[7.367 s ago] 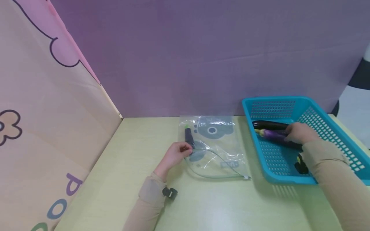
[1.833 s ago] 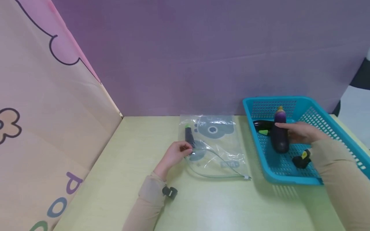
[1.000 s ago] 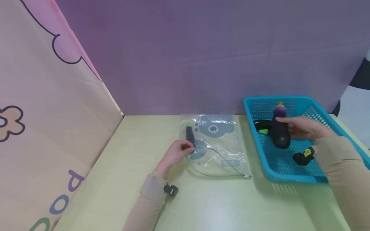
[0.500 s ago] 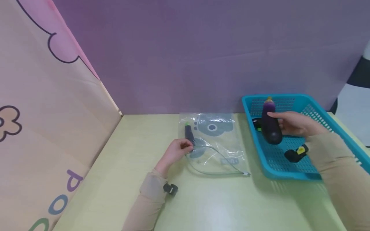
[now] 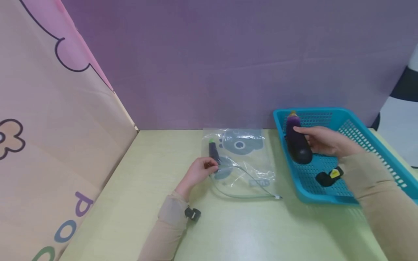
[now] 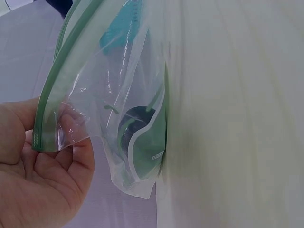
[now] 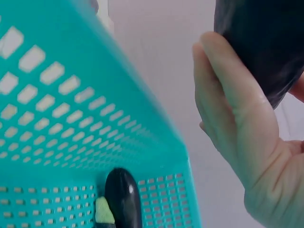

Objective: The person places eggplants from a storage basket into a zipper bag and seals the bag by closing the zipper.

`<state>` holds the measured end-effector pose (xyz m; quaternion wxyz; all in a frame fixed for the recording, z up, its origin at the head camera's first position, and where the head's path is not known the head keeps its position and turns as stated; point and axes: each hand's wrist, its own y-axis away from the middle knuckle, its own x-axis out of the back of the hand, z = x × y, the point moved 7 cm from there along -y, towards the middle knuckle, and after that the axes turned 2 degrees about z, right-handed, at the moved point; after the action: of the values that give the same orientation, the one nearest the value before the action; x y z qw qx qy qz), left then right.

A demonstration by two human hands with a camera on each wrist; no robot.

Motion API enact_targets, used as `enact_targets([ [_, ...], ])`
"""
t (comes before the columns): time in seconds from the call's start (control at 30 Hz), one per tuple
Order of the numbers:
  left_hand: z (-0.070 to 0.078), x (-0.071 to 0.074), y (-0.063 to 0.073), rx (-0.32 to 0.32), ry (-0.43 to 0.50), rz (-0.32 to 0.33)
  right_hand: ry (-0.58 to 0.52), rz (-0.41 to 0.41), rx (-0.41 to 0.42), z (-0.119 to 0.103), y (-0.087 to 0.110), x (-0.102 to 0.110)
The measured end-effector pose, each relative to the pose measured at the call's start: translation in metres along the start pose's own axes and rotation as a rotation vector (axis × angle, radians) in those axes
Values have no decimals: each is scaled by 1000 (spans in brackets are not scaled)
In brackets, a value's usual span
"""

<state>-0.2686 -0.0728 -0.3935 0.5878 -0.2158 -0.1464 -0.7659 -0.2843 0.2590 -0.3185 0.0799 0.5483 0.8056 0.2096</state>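
Observation:
My left hand [image 5: 197, 172] pinches the left end of the green-edged mouth of a clear zip bag [image 5: 258, 165]; the left wrist view shows the fingers at the end of the green zip [image 6: 45, 102]. The bag's mouth gapes, and it lies on the table with a small dark eggplant [image 5: 213, 151] with a green tip inside. My right hand [image 5: 330, 141] holds a large purple-black eggplant [image 5: 297, 143] above the left side of the blue basket [image 5: 302, 198], stem end up. In the right wrist view, a glossy eggplant [image 7: 124, 197] and a green-stemmed one [image 7: 104, 211] lie in the basket.
A black device [image 5: 193, 214] is strapped at the left wrist, and another black device [image 5: 329, 177] with a yellow patch is at the right wrist. A purple cloth [image 5: 209, 65] stands behind the table [image 5: 156, 203], with a printed cloth [image 5: 58, 137] on the left.
My right hand took the large eggplant from the basket, lifted it upright and has carried it left toward the basket's left rim. My left hand stays at the bag's mouth.

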Motion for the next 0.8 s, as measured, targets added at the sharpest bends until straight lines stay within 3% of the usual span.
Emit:
enact_targets([
  [0.27, 2, 1, -1, -7, 0, 4, -38, -2, 27, -13, 4, -22],
  [0.4, 1, 0, -1, -2, 5, 7, 16, -39, 38, -17, 7, -36],
  [0.63, 0, 0, -2, 8, 11, 10, 208, -98, 41, -20, 12, -67],
  [0.8, 1, 0, -2, 7, 9, 8, 255, -156, 49, -22, 15, -86],
])
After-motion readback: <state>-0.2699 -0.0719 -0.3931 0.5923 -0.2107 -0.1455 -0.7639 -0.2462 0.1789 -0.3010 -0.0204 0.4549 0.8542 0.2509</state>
